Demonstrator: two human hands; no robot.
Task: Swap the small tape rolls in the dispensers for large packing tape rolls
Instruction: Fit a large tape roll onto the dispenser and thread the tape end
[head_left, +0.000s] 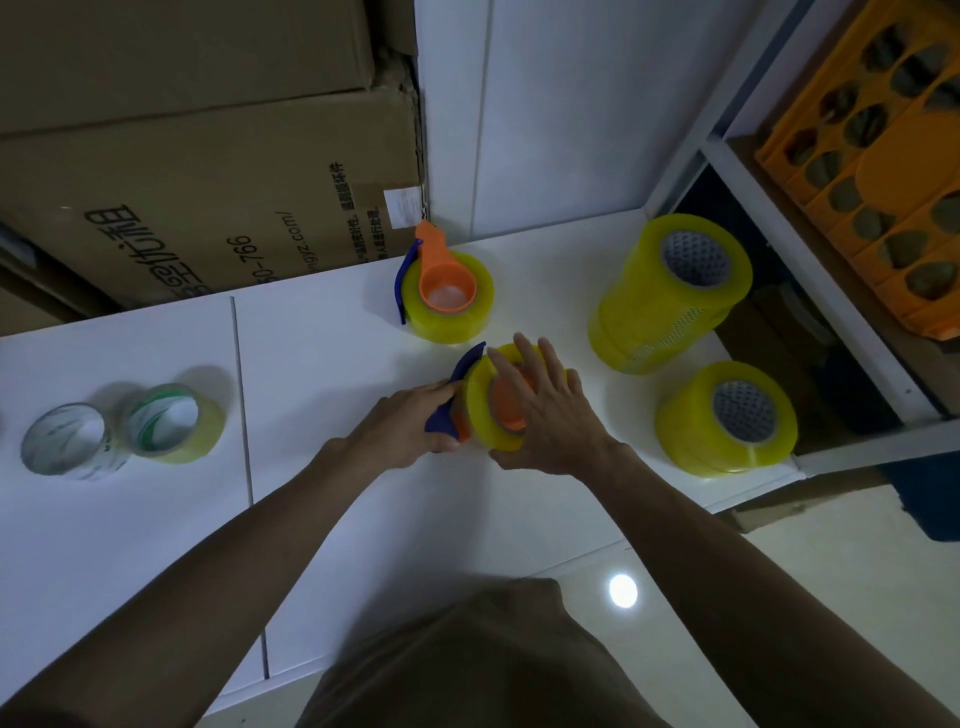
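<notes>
Your left hand (415, 421) grips the blue handle of the near dispenser (457, 405), fingers curled round it just above the white table (322, 499); your right hand (550, 415) lies over the yellow roll (480, 410) seated on that dispenser's orange hub, fingers spread and nearly straight across the roll's top face, thumb tucked under its near edge; the hand presses on the roll rather than closing round it; the roll and dispenser sit tilted on their side between your two hands, at the table's middle.

Just behind them stands the far dispenser (441, 288), upright on the table near the wall, already carrying a large yellow roll on its orange core, its orange handle pointing back toward the cardboard boxes (197, 156); no hand touches it.

To your right, near the table's edge, a tall stack of yellow rolls (660, 312) stands, and a shorter stack (691, 431) sits nearer you, apart from the first; both show grey cores at the top.

Well away to your left lie the two small rolls, touching side by side: a clear roll (70, 441) and a greenish roll (174, 423), both flat on the table, outside the dispensers.

An orange crate (883, 171) rests on the shelf at right.
</notes>
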